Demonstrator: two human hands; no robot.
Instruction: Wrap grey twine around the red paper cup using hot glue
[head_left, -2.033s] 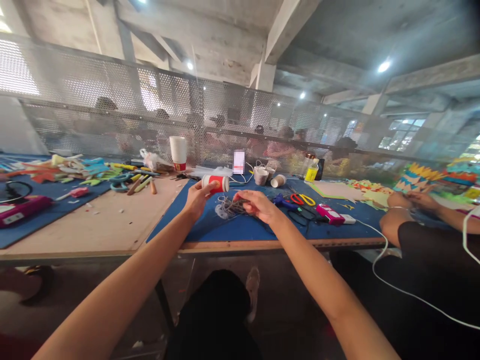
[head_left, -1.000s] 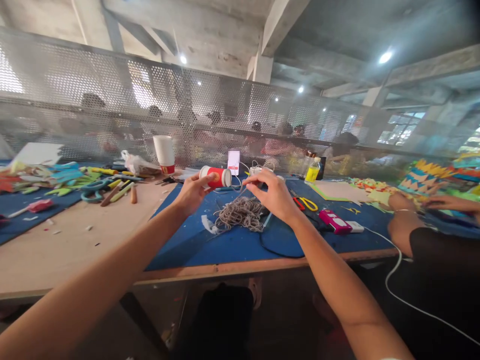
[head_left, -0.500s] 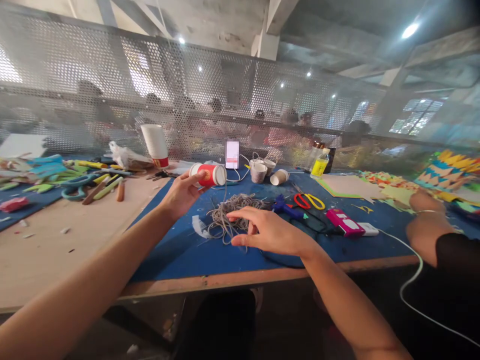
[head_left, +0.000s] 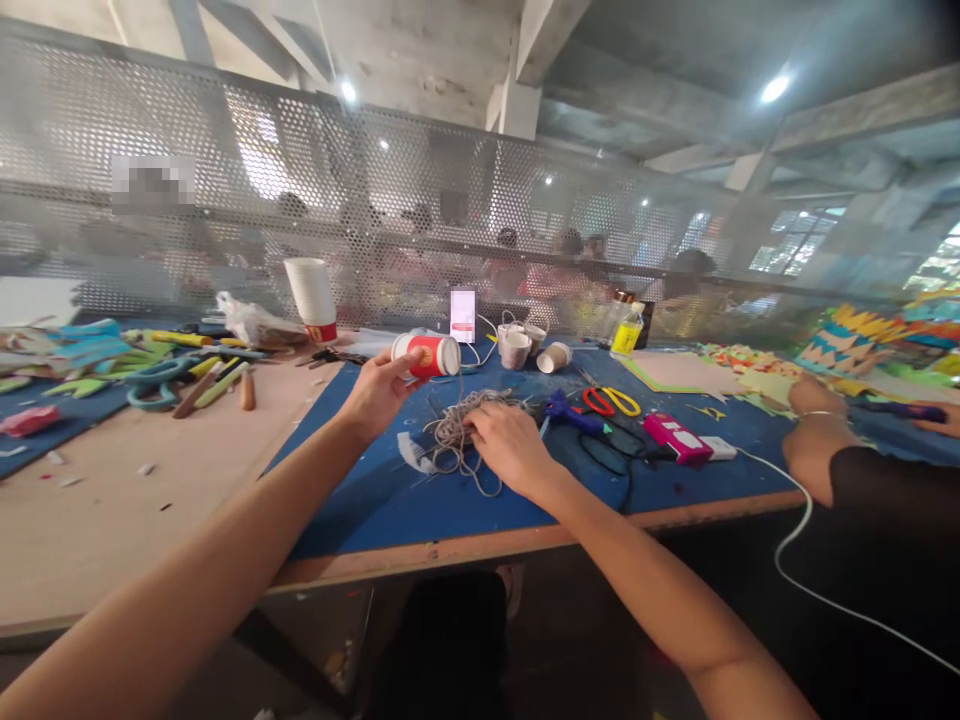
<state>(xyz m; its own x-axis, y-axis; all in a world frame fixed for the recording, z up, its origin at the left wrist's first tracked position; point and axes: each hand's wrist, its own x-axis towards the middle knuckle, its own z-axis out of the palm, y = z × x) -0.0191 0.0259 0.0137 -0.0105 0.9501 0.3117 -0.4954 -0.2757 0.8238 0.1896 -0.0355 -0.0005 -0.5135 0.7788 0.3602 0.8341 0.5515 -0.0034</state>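
Observation:
My left hand (head_left: 377,392) is closed round a red and white paper cup (head_left: 427,357), tipped on its side above the blue mat. Grey cord (head_left: 459,432) lies in a loose tangle on the mat, and a strand of it runs up to the cup. My right hand (head_left: 504,432) reaches down onto the right part of the tangle, fingers bent into the cord; their tips are partly hidden. A piece of clear tape or plastic (head_left: 415,453) lies left of the cord.
Behind stand small cups (head_left: 514,348), a phone (head_left: 463,316), a cup stack (head_left: 311,297) and a yellow bottle (head_left: 627,332). To the right are a blue glue gun (head_left: 570,413), scissors (head_left: 611,401), a pink box (head_left: 677,438) and another person's arm (head_left: 817,440). Tools (head_left: 214,385) lie left.
My right hand has gone from hovering open over the cord down into the tangle, its fingers curling. My left hand still holds the cup. The view has shifted slightly.

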